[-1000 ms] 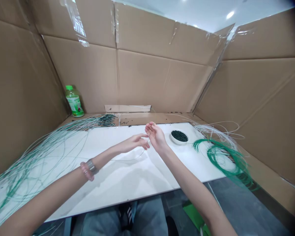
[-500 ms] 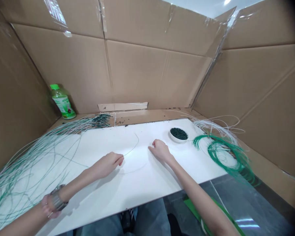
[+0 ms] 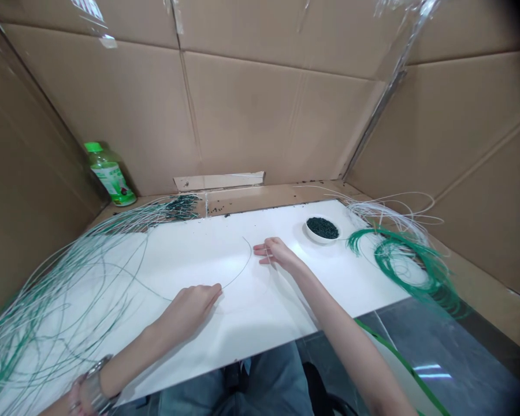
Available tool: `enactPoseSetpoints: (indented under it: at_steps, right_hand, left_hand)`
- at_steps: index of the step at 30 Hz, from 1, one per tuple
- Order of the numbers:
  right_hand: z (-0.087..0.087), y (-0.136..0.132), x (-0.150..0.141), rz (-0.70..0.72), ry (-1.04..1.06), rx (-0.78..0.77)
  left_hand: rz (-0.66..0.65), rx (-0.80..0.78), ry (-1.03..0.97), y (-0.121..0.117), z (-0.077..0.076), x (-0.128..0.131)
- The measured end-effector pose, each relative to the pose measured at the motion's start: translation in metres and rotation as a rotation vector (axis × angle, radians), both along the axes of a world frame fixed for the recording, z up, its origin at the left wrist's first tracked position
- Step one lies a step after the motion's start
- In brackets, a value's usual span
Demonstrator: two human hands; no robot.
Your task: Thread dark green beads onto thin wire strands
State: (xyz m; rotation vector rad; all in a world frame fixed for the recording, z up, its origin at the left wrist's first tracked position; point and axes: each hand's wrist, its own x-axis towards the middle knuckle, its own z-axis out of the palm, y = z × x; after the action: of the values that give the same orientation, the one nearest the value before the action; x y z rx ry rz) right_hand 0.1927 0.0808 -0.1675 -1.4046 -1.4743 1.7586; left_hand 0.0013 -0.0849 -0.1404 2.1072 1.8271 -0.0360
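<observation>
My left hand rests on the white tabletop, its fingers pinched on one end of a thin curved wire. From there the wire arcs up and to the right over the table. My right hand lies on the table just right of the wire's far end, fingers stretched out to the left and holding nothing I can see. A small white bowl of dark green beads stands a little beyond my right hand.
A large spread of green and white wires covers the table's left side. A coil of green wires lies at the right. A green-capped bottle stands in the back left corner. Cardboard walls enclose the table.
Both hands came down from mid-air onto the table. My left hand drew back toward me with the wire, and my right hand let go and flattened out.
</observation>
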Motion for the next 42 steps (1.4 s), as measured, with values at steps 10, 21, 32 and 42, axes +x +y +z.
enactPoseSetpoints:
  at_steps: [10, 21, 32, 42]
  right_hand:
    - [0.008, -0.002, -0.027, -0.154, 0.522, -0.181]
    - [0.042, -0.04, -0.039, -0.287, 0.786, 0.165]
    - [0.053, -0.088, -0.04, -0.204, 0.675, 0.451]
    - [0.062, -0.086, -0.036, -0.092, 0.487, 0.691]
  left_hand:
    - [-0.069, 0.003, 0.073, -0.014, -0.007, 0.005]
    - [-0.043, 0.074, -0.471, -0.002, 0.012, -0.014]
    - [0.117, 0.456, -1.243, 0.062, 0.046, 0.036]
    - [0.114, 0.596, -1.388, 0.065, 0.059, 0.039]
